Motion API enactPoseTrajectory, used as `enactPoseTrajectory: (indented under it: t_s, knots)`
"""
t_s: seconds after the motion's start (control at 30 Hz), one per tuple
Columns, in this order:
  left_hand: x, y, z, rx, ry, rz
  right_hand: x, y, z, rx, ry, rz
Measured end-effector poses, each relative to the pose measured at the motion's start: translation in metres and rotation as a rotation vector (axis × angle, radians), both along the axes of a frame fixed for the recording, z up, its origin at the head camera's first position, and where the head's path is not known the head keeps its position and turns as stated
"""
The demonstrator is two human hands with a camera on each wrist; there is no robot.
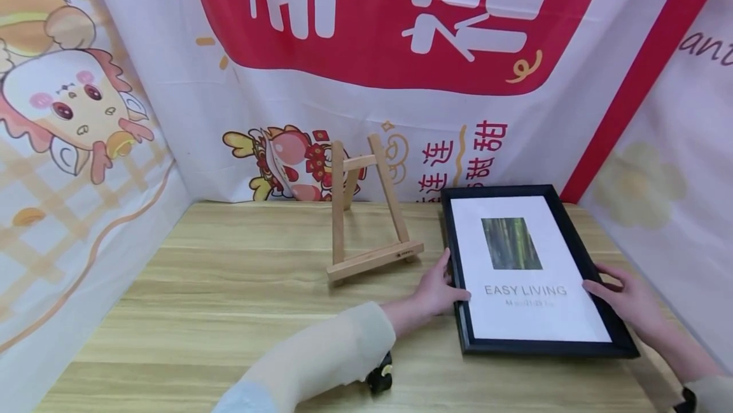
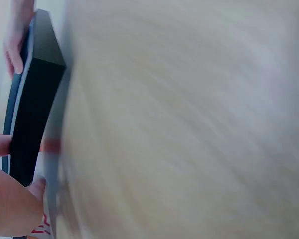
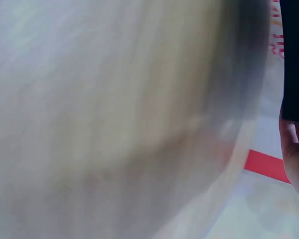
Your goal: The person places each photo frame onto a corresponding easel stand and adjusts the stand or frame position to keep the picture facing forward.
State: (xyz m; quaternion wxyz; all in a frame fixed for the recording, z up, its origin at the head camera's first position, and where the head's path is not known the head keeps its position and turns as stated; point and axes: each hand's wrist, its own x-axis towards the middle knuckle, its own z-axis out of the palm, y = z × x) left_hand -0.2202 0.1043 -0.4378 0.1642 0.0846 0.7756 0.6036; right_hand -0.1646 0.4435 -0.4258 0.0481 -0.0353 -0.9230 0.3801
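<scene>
A black picture frame (image 1: pixel 538 349), with a white sheet reading "EASY LIVING" and a small green picture, is held by both hands at the right of the table. The left hand (image 1: pixel 436 291) grips its left edge, thumb on the front. On the opposite edge the right hand (image 1: pixel 630 298) holds it, thumb over the border. In the left wrist view the left hand (image 2: pixel 12 199) pinches the dark side of the frame (image 2: pixel 37 109). The right wrist view shows the right hand (image 3: pixel 296 159) at a corner of the frame (image 3: pixel 296 64).
A small wooden easel (image 1: pixel 375 260) stands left of the picture frame, near the back of the wooden table (image 1: pixel 229 311). Printed cloth (image 1: pixel 389 76) hangs behind the table and along both sides. A small dark object (image 1: pixel 380 375) shows beside the left sleeve.
</scene>
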Motion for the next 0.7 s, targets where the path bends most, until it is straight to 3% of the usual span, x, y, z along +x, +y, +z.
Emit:
enactPoseTrajectory:
  t_s: [0.1, 0.23, 0.5, 0.7]
  knots:
    - [-0.002, -0.003, 0.008, 0.100, -0.034, 0.019, -0.002, -0.005, 0.009, -0.025, 0.007, -0.019]
    - [-0.003, -0.010, 0.021, 0.169, -0.018, 0.013, -0.001, -0.011, 0.018, -0.111, 0.014, -0.058]
    - [0.000, -0.029, 0.048, 0.171, 0.120, -0.004, -0.005, -0.023, 0.027, -0.364, 0.025, -0.072]
    - [0.005, -0.055, 0.062, 0.194, 0.257, -0.046, -0.012, -0.044, 0.028, -0.404, 0.131, -0.007]
